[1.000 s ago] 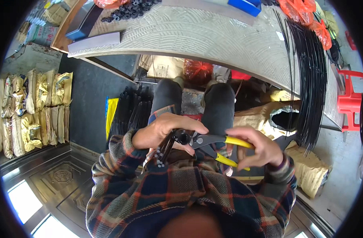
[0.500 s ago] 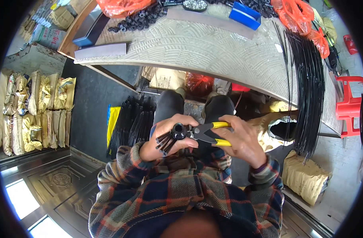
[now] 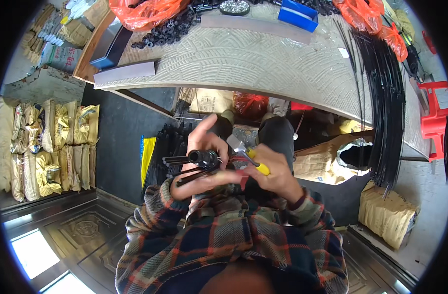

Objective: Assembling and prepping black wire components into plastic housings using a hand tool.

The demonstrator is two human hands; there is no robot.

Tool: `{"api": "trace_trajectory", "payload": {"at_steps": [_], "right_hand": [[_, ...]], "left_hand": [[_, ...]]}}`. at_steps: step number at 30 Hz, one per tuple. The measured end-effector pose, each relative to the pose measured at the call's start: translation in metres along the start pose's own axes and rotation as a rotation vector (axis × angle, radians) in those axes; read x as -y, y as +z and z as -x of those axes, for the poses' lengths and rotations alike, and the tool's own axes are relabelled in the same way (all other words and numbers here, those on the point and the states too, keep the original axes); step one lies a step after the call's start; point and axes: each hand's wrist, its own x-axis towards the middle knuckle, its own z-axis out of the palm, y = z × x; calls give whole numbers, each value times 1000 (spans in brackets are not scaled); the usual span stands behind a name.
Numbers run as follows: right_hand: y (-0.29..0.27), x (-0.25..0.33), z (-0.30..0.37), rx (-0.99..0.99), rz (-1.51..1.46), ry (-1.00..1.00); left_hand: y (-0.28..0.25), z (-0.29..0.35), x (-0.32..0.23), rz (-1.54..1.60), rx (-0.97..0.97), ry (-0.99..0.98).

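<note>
My left hand holds a bundle of thin black rods that fan out from a round black hub. The hub's hollow end faces up, and the index finger is raised above it. In my right hand are yellow-handled pliers. Their grey metal head points up and left, beside the hub and apart from it. Something small and red shows between the two hands; its kind is unclear.
A grey patterned table stands ahead, with black rings, a blue tray and orange bags. Long black rods hang over its right side. More black rods stand at my left, near wrapped bundles. A red stool stands right.
The pliers have come away from the hub and turned, their head now up and left. My right hand has moved left. My left hand's index finger has lifted, and the hub has shifted left.
</note>
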Motion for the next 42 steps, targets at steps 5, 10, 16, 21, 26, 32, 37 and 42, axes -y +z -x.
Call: {"api": "trace_trajectory", "payload": {"at_steps": [5,10,16,21,26,32,37,42], "right_hand": [[-41,34,-35,-115,956,-297],[-41,44,-42,-149,1562,-499],[-31,50,-34,-119,1583,-536],[-16,45,-16,-136,1363,-399],[-16,51,-15,-138,1334,-377],[-26,48,-7,88,962,-236],[-69,52,-19,535,134,-182],[-71,38,-10,854,-854,542]], "left_hand": [[-16,2,-7,-205,35,-60],[-17,3,-17,-198,86,-180],[-22,5,-13,-282,44,-155],[-14,4,-17,-183,-53,-306],[-13,8,-3,-415,-81,-71],[-9,4,-16,-335,-25,-215],[-28,-2,-24,-58,420,-206],[-21,-9,-8,-132,507,-13]]}}
